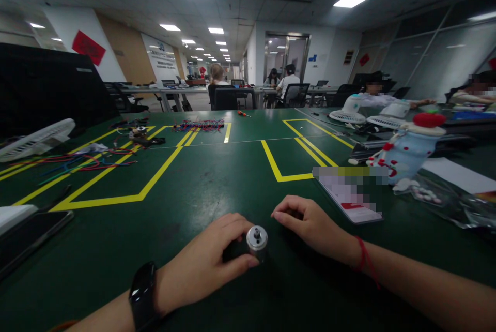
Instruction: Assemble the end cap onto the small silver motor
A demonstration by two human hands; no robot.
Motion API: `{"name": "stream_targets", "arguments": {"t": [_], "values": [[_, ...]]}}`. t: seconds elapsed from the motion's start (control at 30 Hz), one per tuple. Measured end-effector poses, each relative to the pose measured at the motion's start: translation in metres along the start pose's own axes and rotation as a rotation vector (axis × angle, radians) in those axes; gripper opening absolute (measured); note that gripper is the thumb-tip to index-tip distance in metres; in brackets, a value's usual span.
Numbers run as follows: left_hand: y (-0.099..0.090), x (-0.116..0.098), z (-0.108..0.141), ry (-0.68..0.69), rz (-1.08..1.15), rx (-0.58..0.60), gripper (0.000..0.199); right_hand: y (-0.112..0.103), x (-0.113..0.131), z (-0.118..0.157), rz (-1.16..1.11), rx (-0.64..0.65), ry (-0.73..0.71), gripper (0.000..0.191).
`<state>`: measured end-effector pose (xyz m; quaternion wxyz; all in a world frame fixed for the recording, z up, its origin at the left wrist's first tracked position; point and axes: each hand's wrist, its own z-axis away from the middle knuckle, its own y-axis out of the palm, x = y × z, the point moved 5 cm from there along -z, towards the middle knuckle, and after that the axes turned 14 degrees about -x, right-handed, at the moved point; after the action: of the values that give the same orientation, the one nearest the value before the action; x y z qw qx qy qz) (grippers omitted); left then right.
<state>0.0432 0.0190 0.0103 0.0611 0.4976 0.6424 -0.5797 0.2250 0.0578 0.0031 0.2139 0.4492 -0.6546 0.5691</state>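
A small silver electric motor stands upright on the green table, its shaft pointing up. My left hand grips it from the left, thumb on the near side and fingers on the far side; a black band circles that wrist. Right of the motor, my right hand rests on the table with its fingers curled and pressed together. Whether anything tiny sits in that pinch is hidden. A red string is tied round the right wrist. Beyond the right hand lies a phone-like flat slab, partly blurred out.
Yellow tape marks boxes on the table. Loose coloured wires lie left, a wire bundle and an orange screwdriver farther back. A black phone is near left. A light-blue bottle and white fans stand right.
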Motion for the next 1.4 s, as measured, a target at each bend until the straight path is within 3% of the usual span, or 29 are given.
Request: {"name": "stream_targets", "arguments": {"t": [0.1,0.27,0.33,0.43,0.53,0.6,0.8,1.0,1.07,1.17,1.23,1.27,1.4], "values": [[-0.001,0.001,0.001,-0.007,-0.002,-0.007,0.026,0.002,0.008,0.001,0.062,0.019,-0.114,0.014],[0.002,0.001,0.001,0.018,-0.017,-0.017,0.015,-0.002,0.037,0.011,-0.027,-0.215,-0.279,0.014],[0.003,0.001,0.001,0.027,-0.013,-0.026,0.015,0.003,0.048,0.016,0.0,-0.212,-0.326,0.015],[0.003,0.001,0.001,0.022,-0.013,-0.027,0.015,0.007,0.053,0.016,0.007,-0.171,-0.295,0.009],[0.001,0.0,0.0,0.01,-0.019,-0.013,0.015,-0.004,0.045,0.011,-0.048,-0.191,-0.22,0.01],[0.0,0.0,0.0,0.008,-0.03,-0.005,0.015,-0.01,0.037,0.009,-0.05,-0.137,-0.205,0.012],[0.0,0.001,0.0,0.007,-0.044,0.014,0.015,-0.006,0.015,0.013,0.127,0.235,-0.255,0.012],[0.0,0.001,0.0,0.005,-0.039,0.019,0.015,-0.004,0.015,0.011,0.07,0.309,-0.255,0.016],[0.0,0.001,0.0,0.004,-0.036,0.016,0.016,-0.006,0.008,0.006,-0.075,0.262,-0.176,0.019],[0.0,0.001,0.0,0.006,-0.026,0.007,0.015,-0.017,-0.016,-0.005,-0.257,-0.022,0.084,0.026],[0.001,0.001,0.0,0.01,-0.023,0.006,0.015,-0.023,-0.028,-0.006,-0.267,-0.178,0.207,0.03],[0.001,0.001,0.0,0.011,-0.022,0.008,0.016,-0.023,-0.028,-0.006,-0.24,-0.175,0.207,0.03],[0.001,0.0,0.001,0.004,-0.028,0.015,0.015,-0.007,0.001,0.004,-0.016,0.179,-0.146,0.019]]}}
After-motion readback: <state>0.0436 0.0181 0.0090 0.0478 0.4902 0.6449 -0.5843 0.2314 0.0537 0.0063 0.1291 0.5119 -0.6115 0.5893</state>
